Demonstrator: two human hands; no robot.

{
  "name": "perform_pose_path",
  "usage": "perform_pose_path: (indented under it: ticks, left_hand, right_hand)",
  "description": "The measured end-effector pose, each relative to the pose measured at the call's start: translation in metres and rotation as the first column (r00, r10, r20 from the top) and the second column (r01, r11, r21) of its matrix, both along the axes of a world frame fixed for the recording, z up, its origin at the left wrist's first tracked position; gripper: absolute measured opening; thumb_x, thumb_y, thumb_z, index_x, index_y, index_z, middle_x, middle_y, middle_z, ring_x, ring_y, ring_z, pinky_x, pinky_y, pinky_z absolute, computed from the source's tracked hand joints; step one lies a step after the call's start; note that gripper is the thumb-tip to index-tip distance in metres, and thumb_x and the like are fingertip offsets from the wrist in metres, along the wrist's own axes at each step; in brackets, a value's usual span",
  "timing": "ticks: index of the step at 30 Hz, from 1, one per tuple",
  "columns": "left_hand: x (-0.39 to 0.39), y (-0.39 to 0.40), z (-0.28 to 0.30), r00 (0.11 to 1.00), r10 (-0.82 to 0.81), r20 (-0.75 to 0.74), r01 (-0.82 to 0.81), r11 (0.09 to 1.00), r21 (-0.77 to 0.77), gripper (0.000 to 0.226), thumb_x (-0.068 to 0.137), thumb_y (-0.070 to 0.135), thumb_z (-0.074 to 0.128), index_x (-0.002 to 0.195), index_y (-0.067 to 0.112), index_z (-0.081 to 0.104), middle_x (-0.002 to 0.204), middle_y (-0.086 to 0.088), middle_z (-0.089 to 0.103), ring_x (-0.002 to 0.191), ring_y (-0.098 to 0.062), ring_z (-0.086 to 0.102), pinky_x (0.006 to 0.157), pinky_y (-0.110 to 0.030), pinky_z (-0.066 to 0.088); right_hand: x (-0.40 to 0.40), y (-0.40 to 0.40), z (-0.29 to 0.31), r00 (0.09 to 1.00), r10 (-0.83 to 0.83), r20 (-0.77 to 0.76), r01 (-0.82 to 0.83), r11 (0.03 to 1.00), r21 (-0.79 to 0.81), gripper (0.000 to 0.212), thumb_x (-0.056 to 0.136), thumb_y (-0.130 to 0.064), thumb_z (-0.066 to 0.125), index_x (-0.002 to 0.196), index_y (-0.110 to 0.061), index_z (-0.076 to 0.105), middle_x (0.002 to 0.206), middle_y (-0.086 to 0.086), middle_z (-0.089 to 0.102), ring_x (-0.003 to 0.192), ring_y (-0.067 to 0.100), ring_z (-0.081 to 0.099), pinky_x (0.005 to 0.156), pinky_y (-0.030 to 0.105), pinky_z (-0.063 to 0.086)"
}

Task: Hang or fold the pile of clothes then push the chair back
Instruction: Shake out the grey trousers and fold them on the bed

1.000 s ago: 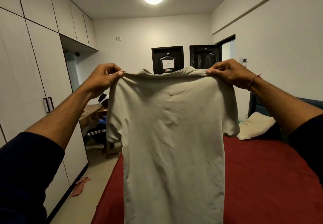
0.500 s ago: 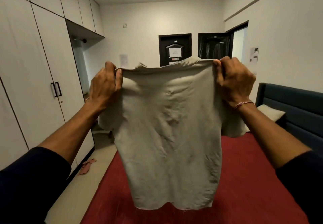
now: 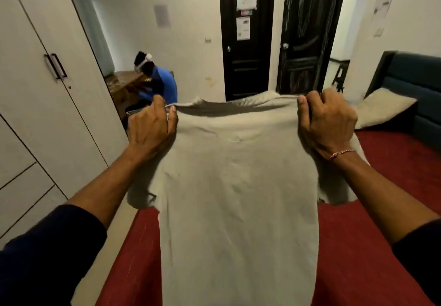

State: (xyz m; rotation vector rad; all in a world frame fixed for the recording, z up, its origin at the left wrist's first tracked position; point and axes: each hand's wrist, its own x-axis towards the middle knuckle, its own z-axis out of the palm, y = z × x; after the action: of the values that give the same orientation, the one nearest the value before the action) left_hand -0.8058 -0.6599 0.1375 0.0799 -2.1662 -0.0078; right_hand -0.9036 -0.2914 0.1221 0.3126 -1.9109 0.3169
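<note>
Left hand (image 3: 152,126) and right hand (image 3: 327,124) are each gripping a shoulder of the shirt (image 3: 238,198); fabric is hanging limp, light, probably easiest held there.

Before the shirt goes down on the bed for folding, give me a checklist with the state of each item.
1. Left hand grips one shoulder of the shirt: ok.
2. Right hand grips the other shoulder: ok.
3. Top edge stretched level between the hands: ok.
4. Shirt body hangs flat, only light creases: ok.
5. Sleeves spread out: not ok, both droop behind the body.
6. Bed under the shirt free of other clothes: cannot tell, the shirt hides the middle.
</note>
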Motion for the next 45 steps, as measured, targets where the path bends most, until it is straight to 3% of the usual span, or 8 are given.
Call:
perform_pose_path:
  ticks: [6,12,20,29,33,39,42,45]
  left_hand:
    - [-0.064,-0.03,-0.192,0.868,0.043,0.494,-0.073,0.996,0.042,0.028,0.105,0.041,0.028,0.096,0.015,0.032,0.07,-0.008,0.053,0.062,-0.037,0.059,0.055,-0.039,0.039]
    - [-0.117,-0.053,-0.37,0.654,0.016,0.756,-0.155,0.982,0.113,0.024,0.107,0.036,0.025,0.097,0.015,0.029,0.083,-0.015,0.061,0.079,-0.043,0.064,0.063,-0.043,0.035]
    - [-0.183,-0.076,-0.507,0.572,0.018,0.82,-0.192,0.975,0.112,0.032,0.108,0.038,0.023,0.109,0.009,0.036,0.092,-0.02,0.068,0.082,-0.047,0.066,0.067,-0.047,0.043]
    - [-0.235,-0.086,-0.578,0.536,0.027,0.844,-0.219,0.97,0.108,0.032,0.108,0.042,0.022,0.112,0.012,0.032,0.084,-0.014,0.067,0.072,-0.04,0.065,0.066,-0.044,0.046]
    - [-0.247,-0.091,-0.596,0.504,0.08,0.86,-0.241,0.969,0.051,0.034,0.107,0.045,0.022,0.106,0.013,0.032,0.086,-0.013,0.067,0.069,-0.037,0.063,0.06,-0.041,0.039]
    - [-0.249,-0.084,-0.611,0.546,0.181,0.818,-0.281,0.959,-0.025,0.032,0.106,0.043,0.032,0.104,0.012,0.04,0.092,-0.012,0.06,0.077,-0.031,0.055,0.064,-0.041,0.039]
    - [-0.249,-0.063,-0.612,0.704,0.243,0.668,-0.243,0.965,-0.095,0.017,0.095,0.012,0.054,0.108,0.004,0.047,0.107,-0.017,0.05,0.095,-0.031,0.044,0.084,-0.045,0.042]
    - [-0.252,-0.005,-0.617,0.843,0.029,0.537,0.013,0.997,-0.074,0.041,0.08,-0.009,0.057,0.12,-0.003,0.053,0.121,-0.022,0.051,0.111,-0.037,0.046,0.097,-0.052,0.045]
  right_hand:
    - [-0.057,-0.04,-0.185,0.92,-0.077,0.384,-0.003,0.979,0.205,0.037,0.108,-0.039,0.034,0.084,-0.016,0.05,0.08,0.009,0.047,0.065,0.028,0.045,0.05,0.038,0.035]
    - [-0.108,-0.075,-0.379,0.746,-0.183,0.641,-0.043,0.946,0.321,0.036,0.108,-0.043,0.03,0.091,-0.018,0.048,0.081,0.01,0.049,0.065,0.033,0.052,0.046,0.036,0.037]
    - [-0.167,-0.091,-0.509,0.66,-0.212,0.72,-0.083,0.933,0.351,0.035,0.108,-0.043,0.035,0.098,-0.013,0.05,0.08,0.012,0.047,0.06,0.031,0.047,0.047,0.031,0.027]
    - [-0.229,-0.101,-0.568,0.606,-0.261,0.751,-0.104,0.91,0.4,0.037,0.108,-0.049,0.027,0.103,-0.017,0.046,0.083,0.006,0.045,0.06,0.022,0.042,0.049,0.029,0.028]
    - [-0.243,-0.102,-0.589,0.573,-0.26,0.777,-0.13,0.908,0.399,0.039,0.107,-0.051,0.025,0.106,-0.019,0.047,0.088,0.008,0.05,0.068,0.03,0.056,0.05,0.031,0.029]
    - [-0.25,-0.104,-0.611,0.504,-0.242,0.829,-0.108,0.934,0.339,0.048,0.104,-0.059,0.022,0.109,-0.02,0.05,0.093,0.008,0.061,0.077,0.034,0.064,0.056,0.034,0.034]
    - [-0.255,-0.102,-0.608,0.443,-0.185,0.877,-0.117,0.958,0.261,0.047,0.103,-0.06,0.027,0.105,-0.017,0.047,0.095,0.011,0.063,0.081,0.038,0.065,0.06,0.038,0.04]
    - [-0.254,-0.096,-0.596,0.339,-0.063,0.939,-0.154,0.981,0.122,0.042,0.101,-0.059,0.035,0.103,-0.018,0.043,0.098,0.011,0.062,0.084,0.038,0.063,0.072,0.045,0.051]
